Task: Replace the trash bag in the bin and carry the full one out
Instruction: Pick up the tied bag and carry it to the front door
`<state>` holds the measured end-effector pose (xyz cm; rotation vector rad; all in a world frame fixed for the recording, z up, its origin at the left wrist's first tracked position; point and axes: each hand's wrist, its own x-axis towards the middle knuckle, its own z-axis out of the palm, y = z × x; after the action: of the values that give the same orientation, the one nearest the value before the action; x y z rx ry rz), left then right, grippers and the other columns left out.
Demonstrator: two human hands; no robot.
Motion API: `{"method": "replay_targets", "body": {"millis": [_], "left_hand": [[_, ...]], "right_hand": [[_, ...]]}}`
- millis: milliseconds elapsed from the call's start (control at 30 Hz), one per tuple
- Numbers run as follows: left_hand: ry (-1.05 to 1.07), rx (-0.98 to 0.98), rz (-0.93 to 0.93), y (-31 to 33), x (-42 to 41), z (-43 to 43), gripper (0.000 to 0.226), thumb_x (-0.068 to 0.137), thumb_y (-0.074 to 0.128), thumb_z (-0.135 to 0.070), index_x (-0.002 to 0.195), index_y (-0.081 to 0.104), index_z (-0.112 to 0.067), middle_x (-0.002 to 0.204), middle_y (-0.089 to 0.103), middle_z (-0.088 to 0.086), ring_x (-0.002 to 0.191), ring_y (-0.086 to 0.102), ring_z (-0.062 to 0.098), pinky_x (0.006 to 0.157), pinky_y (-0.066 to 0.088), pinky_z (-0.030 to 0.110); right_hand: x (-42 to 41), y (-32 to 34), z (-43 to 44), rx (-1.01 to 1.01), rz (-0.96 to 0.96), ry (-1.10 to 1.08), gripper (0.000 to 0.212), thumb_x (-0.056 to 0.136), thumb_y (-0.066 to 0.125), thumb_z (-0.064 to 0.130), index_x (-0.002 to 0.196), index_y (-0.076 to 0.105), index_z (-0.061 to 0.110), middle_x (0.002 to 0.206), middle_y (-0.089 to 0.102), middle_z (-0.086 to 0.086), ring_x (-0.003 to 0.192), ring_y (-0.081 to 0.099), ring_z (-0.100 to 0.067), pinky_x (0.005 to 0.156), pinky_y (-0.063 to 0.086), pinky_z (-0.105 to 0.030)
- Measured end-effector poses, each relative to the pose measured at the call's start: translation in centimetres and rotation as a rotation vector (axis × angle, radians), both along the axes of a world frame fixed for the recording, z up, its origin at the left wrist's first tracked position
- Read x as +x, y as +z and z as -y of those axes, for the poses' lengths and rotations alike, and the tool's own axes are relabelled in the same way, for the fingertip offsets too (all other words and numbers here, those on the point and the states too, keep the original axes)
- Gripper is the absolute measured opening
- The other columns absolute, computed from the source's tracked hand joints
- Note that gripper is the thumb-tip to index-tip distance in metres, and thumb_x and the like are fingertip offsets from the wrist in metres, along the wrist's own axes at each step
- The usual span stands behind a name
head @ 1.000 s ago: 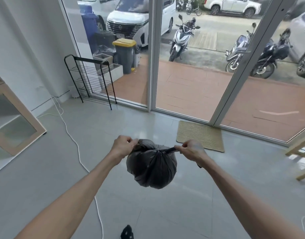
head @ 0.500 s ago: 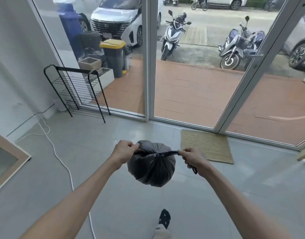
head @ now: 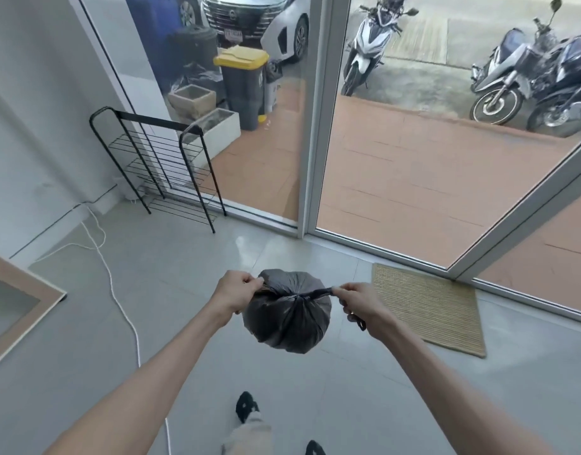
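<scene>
Step in hand, by judgement: the carry-out of the full bag, with the knot being drawn tight on the way to the door. The black trash bag (head: 287,318) hangs clear of the floor at the near centre of the room, between the two hands, its neck gathered at the top.

Left hand (head: 238,292): closed into a fist on the left tail of the neck, fingers curled tight around the plastic. Right hand (head: 354,305): fingers pinched on the right tail, which is stretched taut from the knot; a loose end of plastic trails below the palm. Both forearms are extended forward and converge on the bag, pulling outward in opposite directions.

The next move calls for one hand to take the bag's whole weight at the neck, freeing the other to open the glass door (head: 413,142) beyond the doormat (head: 430,310). A yellow-lidded bin (head: 244,87) stands outside, far left, a probable destination. The white cable (head: 118,300) on the floor lies left of the path.
</scene>
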<state>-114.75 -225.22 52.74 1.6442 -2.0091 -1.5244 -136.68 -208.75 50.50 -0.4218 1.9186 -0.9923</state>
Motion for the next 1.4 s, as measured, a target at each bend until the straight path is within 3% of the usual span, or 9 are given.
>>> {"method": "replay_targets", "body": {"millis": [167, 433, 600, 833, 1033, 1167, 1400], "left_hand": [[-0.047, -0.022, 0.010, -0.2, -3.4, 7.2, 0.034, 0.093, 0.065, -0.030, 0.066, 0.060, -0.009, 0.057, 0.053, 0.004, 0.046, 0.039, 0.020, 0.043, 0.032, 0.025], [-0.131, -0.012, 0.044, -1.3, -8.0, 18.3, 0.033, 0.094, 0.064, -0.026, 0.064, 0.059, -0.012, 0.058, 0.053, 0.002, 0.046, 0.039, 0.018, 0.045, 0.032, 0.026], [-0.148, -0.010, 0.064, -2.4, -10.3, 22.4, 0.034, 0.093, 0.063, -0.024, 0.062, 0.057, -0.012, 0.056, 0.053, 0.001, 0.047, 0.042, 0.019, 0.045, 0.035, 0.025], [-0.147, 0.015, 0.121, -4.2, -15.1, 27.9, 0.028, 0.092, 0.061, -0.018, 0.067, 0.066, -0.007, 0.056, 0.061, 0.005, 0.042, 0.047, 0.019, 0.043, 0.041, 0.025], [-0.077, 0.079, 0.180, -7.8, -19.9, 31.7, 0.027, 0.091, 0.062, -0.016, 0.076, 0.071, 0.004, 0.055, 0.064, 0.006, 0.039, 0.051, 0.019, 0.042, 0.044, 0.026], [-0.032, 0.110, 0.241, -11.1, -22.1, 33.4, 0.031, 0.092, 0.063, -0.018, 0.076, 0.070, 0.008, 0.054, 0.065, 0.008, 0.037, 0.054, 0.021, 0.040, 0.046, 0.025], [0.006, 0.103, 0.401, -18.2, -24.8, 36.8, 0.038, 0.089, 0.063, -0.030, 0.063, 0.068, -0.003, 0.057, 0.066, 0.007, 0.043, 0.050, 0.025, 0.047, 0.042, 0.026]], "right_hand": [[-2.7, -0.9, 6.1, 0.036, -0.010, -0.028, 0.036, 0.076, 0.069, 0.036, 0.085, 0.072, 0.002, 0.065, 0.052, -0.004, 0.057, 0.042, -0.021, 0.050, 0.027, -0.031], [-5.6, -2.1, 15.3, 0.072, 0.022, -0.216, 0.026, 0.087, 0.068, 0.033, 0.073, 0.069, 0.011, 0.063, 0.049, -0.003, 0.054, 0.040, -0.019, 0.048, 0.028, -0.030], [-7.2, -3.1, 19.2, 0.065, 0.086, -0.284, 0.024, 0.091, 0.065, 0.024, 0.086, 0.072, 0.002, 0.066, 0.050, -0.004, 0.052, 0.039, -0.015, 0.042, 0.028, -0.025], [-11.2, -5.2, 25.0, 0.078, 0.161, -0.310, 0.019, 0.097, 0.053, 0.010, 0.095, 0.071, 0.003, 0.073, 0.061, -0.007, 0.054, 0.047, -0.013, 0.044, 0.038, -0.023], [-15.9, -9.0, 29.6, 0.128, 0.256, -0.308, 0.024, 0.098, 0.047, 0.004, 0.094, 0.069, 0.008, 0.077, 0.064, -0.008, 0.055, 0.051, -0.013, 0.049, 0.044, -0.024], [-18.0, -12.4, 31.7, 0.160, 0.305, -0.288, 0.019, 0.096, 0.051, 0.003, 0.107, 0.067, 0.001, 0.080, 0.067, -0.011, 0.057, 0.053, -0.015, 0.053, 0.051, -0.026], [-20.7, -18.4, 35.5, 0.160, 0.356, -0.399, 0.011, 0.095, 0.054, -0.002, 0.098, 0.064, 0.003, 0.082, 0.071, -0.015, 0.060, 0.059, -0.018, 0.062, 0.058, -0.029]]}}
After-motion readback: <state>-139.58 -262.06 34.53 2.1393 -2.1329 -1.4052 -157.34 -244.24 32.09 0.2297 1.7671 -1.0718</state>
